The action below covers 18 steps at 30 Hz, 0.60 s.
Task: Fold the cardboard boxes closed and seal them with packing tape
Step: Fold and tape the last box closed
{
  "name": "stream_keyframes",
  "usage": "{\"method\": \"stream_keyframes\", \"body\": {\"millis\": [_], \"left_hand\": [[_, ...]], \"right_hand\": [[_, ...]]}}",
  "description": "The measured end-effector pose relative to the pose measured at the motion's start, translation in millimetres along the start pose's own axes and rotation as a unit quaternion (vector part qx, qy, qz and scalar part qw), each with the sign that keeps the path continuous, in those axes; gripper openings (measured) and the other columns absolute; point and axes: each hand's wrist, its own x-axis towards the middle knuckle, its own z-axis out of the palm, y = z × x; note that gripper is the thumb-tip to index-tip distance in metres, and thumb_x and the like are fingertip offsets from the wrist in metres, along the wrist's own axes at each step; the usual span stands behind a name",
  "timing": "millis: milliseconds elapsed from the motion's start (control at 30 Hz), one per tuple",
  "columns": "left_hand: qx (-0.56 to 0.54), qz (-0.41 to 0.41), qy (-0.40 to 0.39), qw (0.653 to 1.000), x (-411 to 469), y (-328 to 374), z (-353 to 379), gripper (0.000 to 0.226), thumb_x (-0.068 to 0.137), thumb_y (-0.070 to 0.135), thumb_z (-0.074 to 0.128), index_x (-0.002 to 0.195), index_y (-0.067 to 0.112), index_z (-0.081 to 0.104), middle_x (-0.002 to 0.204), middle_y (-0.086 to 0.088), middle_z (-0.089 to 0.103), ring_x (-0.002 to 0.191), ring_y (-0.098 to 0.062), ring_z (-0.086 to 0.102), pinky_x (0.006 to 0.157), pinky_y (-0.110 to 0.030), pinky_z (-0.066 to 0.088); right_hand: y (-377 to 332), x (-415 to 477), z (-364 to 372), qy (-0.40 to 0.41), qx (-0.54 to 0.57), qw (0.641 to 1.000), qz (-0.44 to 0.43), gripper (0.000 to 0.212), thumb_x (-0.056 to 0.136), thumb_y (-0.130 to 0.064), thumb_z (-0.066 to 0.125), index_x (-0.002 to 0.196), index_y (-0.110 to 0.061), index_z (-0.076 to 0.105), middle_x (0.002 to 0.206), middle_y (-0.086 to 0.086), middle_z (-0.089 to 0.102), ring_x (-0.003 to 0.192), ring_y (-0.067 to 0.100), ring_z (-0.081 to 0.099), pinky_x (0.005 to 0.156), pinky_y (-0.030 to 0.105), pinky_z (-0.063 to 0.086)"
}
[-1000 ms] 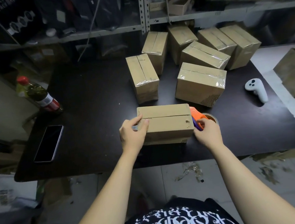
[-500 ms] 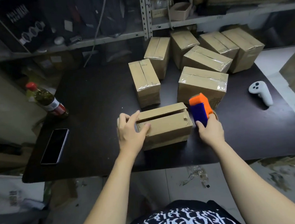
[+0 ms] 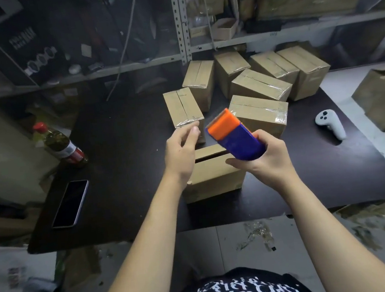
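Observation:
An untaped cardboard box (image 3: 210, 177) lies on the black table (image 3: 122, 156) in front of me, its top flaps folded down with a dark seam showing. My right hand (image 3: 261, 160) grips an orange and blue tape dispenser (image 3: 234, 135), raised above the box and tilted up to the left. My left hand (image 3: 182, 146) hovers over the box's left end with loosely curled fingers, holding nothing, just left of the dispenser's orange end. Several taped boxes (image 3: 259, 114) stand behind.
A red-capped bottle (image 3: 58, 143) lies at the table's left, with a phone (image 3: 70, 203) near the left front edge. A white controller (image 3: 330, 123) rests at the right. Metal shelving (image 3: 182, 23) rises behind the table. More cardboard (image 3: 380, 99) lies at the far right.
My right hand has lifted the tape dispenser up and leftward over the box. My left hand has let go of the box's left end and risen toward the dispenser.

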Motion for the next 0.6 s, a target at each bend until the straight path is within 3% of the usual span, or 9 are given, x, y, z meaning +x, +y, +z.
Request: {"method": "stream_keyframes", "body": {"millis": [67, 133, 233, 300, 400, 500, 600], "left_hand": [[-0.042, 0.0, -0.041, 0.998, -2, 15, -5, 0.028, 0.107, 0.025, 0.051, 0.12, 0.013, 0.073, 0.113, -0.005, 0.072, 0.09, 0.006, 0.063, 0.071, -0.011, 0.047], [-0.062, -0.003, -0.08, 0.995, -4, 21, -10, 0.027, 0.105, 0.029, 0.056, 0.107, 0.013, 0.077, 0.097, -0.003, 0.073, 0.08, 0.001, 0.061, 0.069, -0.017, 0.045], [-0.086, -0.052, -0.103, 0.99, -4, 21, -19, 0.026, 0.099, 0.037, 0.063, 0.086, 0.019, 0.077, 0.08, 0.003, 0.065, 0.082, -0.013, 0.054, 0.071, -0.027, 0.043], [-0.119, -0.091, -0.119, 0.982, -2, 20, -25, 0.024, 0.1, 0.033, 0.064, 0.087, 0.018, 0.078, 0.082, 0.001, 0.067, 0.087, -0.019, 0.056, 0.07, -0.031, 0.044], [-0.097, -0.114, -0.115, 0.982, -2, 20, -32, 0.02, 0.099, 0.032, 0.066, 0.089, 0.022, 0.08, 0.089, 0.001, 0.074, 0.096, -0.022, 0.064, 0.086, -0.044, 0.052], [-0.049, -0.089, -0.077, 0.992, -5, 17, -31, 0.015, 0.099, 0.032, 0.066, 0.09, 0.027, 0.077, 0.079, 0.015, 0.074, 0.084, -0.004, 0.066, 0.074, -0.026, 0.052], [-0.048, -0.074, -0.026, 0.996, -7, 14, -26, 0.011, 0.099, 0.03, 0.066, 0.092, 0.028, 0.074, 0.075, 0.02, 0.072, 0.072, 0.009, 0.065, 0.06, -0.011, 0.048]], "right_hand": [[-4, -2, -1, -0.036, -0.002, 0.999, -0.02, 0.045, 0.063, -0.022, 0.099, 0.092, -0.017, 0.063, 0.078, -0.007, 0.066, 0.068, 0.01, 0.06, 0.062, 0.02, 0.048], [-6, -3, 0, -0.06, -0.008, 0.997, -0.038, 0.043, 0.064, -0.018, 0.097, 0.09, -0.019, 0.063, 0.078, -0.008, 0.066, 0.067, 0.011, 0.061, 0.062, 0.02, 0.047], [-8, -3, 4, -0.078, -0.008, 0.996, -0.044, 0.041, 0.063, -0.013, 0.096, 0.088, -0.021, 0.063, 0.076, -0.009, 0.065, 0.065, 0.01, 0.059, 0.061, 0.02, 0.046], [-9, -4, 7, -0.084, -0.014, 0.995, -0.049, 0.042, 0.063, -0.011, 0.094, 0.088, -0.02, 0.063, 0.076, -0.006, 0.065, 0.064, 0.011, 0.059, 0.061, 0.024, 0.048], [-10, -4, 9, -0.096, -0.044, 0.992, -0.073, 0.052, 0.062, -0.014, 0.095, 0.098, -0.022, 0.059, 0.079, -0.006, 0.069, 0.07, 0.016, 0.065, 0.065, 0.034, 0.055], [-9, -2, 13, -0.093, -0.069, 0.99, -0.081, 0.077, 0.059, -0.031, 0.099, 0.117, -0.03, 0.05, 0.088, -0.01, 0.072, 0.081, 0.013, 0.069, 0.075, 0.026, 0.056], [-5, -1, 23, -0.038, -0.13, 0.982, -0.131, 0.07, 0.062, -0.035, 0.096, 0.116, -0.03, 0.05, 0.084, -0.01, 0.072, 0.073, 0.012, 0.066, 0.071, 0.031, 0.053]]}}
